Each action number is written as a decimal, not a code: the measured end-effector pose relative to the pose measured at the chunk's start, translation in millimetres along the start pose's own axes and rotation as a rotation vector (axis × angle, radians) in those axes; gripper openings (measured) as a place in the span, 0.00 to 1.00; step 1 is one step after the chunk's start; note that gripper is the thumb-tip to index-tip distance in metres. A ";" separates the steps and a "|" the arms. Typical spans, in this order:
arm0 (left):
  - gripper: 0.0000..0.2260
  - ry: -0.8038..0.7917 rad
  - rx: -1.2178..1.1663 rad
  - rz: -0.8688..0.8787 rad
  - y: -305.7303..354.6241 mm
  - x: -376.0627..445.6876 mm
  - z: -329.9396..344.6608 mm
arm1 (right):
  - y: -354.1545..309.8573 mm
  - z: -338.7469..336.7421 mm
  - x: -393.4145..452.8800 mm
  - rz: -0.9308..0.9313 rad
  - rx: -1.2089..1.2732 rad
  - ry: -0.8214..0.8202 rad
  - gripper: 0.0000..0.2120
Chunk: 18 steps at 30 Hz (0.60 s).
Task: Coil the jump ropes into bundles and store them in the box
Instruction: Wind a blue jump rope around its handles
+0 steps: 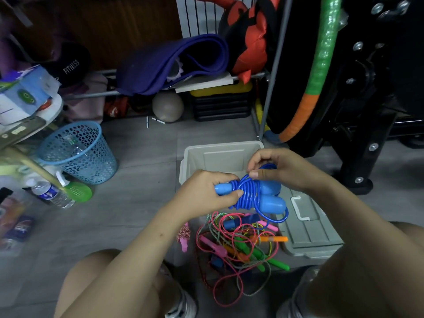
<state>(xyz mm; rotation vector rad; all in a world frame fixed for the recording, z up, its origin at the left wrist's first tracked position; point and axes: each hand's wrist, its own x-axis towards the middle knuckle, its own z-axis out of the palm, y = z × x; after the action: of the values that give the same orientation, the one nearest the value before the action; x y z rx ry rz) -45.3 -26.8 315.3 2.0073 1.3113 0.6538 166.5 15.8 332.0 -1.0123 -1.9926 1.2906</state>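
Note:
A blue jump rope is wound round its two blue handles into a bundle, held above the grey box. My left hand grips the bundle's left end, thumb pressed on the coils. My right hand pinches a strand of the blue cord at the top of the bundle. A loose loop of it hangs at the lower right. Below, on the floor between my knees, lies a tangled pile of jump ropes with pink, green and orange handles.
The box's grey lid lies on the floor to the right. A blue mesh bin, a water bottle and a green spray bottle stand at left. A rack with mats and a black machine frame stand behind.

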 end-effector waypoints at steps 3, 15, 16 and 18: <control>0.15 -0.043 0.050 0.009 -3.6 0.9 0.2 | -2.4 -2.3 3.2 0.020 -0.167 -0.023 0.09; 0.19 -0.141 -0.101 -0.033 -9.1 1.3 -6.9 | -3.6 -4.7 4.3 0.032 -0.064 -0.126 0.08; 0.20 -0.146 -0.095 -0.027 -7.7 0.8 -5.5 | -3.6 -4.7 4.6 0.030 -0.099 -0.106 0.07; 0.20 -0.133 -0.092 -0.023 -4.7 0.1 -2.8 | -2.3 -2.1 4.6 0.006 -0.203 -0.055 0.08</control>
<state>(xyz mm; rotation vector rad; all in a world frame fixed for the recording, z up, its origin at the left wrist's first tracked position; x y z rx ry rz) -50.1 -24.7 313.7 1.9248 1.2025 0.5498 164.9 20.1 335.1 -1.0862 -2.1991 1.1473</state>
